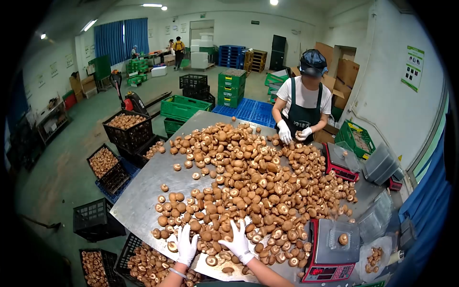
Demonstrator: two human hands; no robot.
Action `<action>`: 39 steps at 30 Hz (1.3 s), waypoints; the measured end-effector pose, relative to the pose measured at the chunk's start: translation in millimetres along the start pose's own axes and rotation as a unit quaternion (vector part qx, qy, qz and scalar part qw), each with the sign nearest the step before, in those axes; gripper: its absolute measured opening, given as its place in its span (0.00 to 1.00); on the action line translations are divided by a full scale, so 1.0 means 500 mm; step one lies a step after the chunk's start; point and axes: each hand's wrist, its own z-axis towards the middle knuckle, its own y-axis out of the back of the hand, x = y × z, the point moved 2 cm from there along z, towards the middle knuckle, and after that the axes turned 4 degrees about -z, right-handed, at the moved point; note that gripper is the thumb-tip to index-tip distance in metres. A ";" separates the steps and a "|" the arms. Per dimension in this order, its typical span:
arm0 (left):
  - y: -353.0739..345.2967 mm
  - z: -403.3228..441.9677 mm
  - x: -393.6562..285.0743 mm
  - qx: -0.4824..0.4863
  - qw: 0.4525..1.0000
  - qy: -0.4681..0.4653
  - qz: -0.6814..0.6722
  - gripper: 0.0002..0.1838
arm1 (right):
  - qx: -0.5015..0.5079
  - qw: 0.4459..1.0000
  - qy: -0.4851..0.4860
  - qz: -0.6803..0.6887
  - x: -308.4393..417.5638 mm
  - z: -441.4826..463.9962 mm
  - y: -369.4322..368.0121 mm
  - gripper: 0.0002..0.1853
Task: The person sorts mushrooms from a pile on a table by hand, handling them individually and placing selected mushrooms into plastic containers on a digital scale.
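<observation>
A wide heap of brown shiitake mushrooms [258, 184] covers much of the metal table [143, 191]. My left hand [186, 245], in a white glove, is at the heap's near left edge, fingers up and apart. My right hand [237, 243], also gloved in white, lies against the near mushrooms with its fingers spread. Neither hand grips a mushroom that I can see. To the right of my right hand is a red scale [319, 271] with a clear plastic tray [344, 237] on its platform, one mushroom inside.
Across the table a co-worker [306, 95] in white gloves handles mushrooms beside a second red scale [338, 165]. Clear trays [375, 210] stack at right. Black crates [98, 215] of mushrooms stand left and below; green crates [184, 107] sit behind. A bag of mushrooms [375, 260] lies near right.
</observation>
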 end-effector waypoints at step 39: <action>-0.007 -0.001 0.022 0.013 0.999 -0.005 0.053 0.26 | 0.062 0.984 -0.051 0.158 -0.054 0.100 0.112 0.36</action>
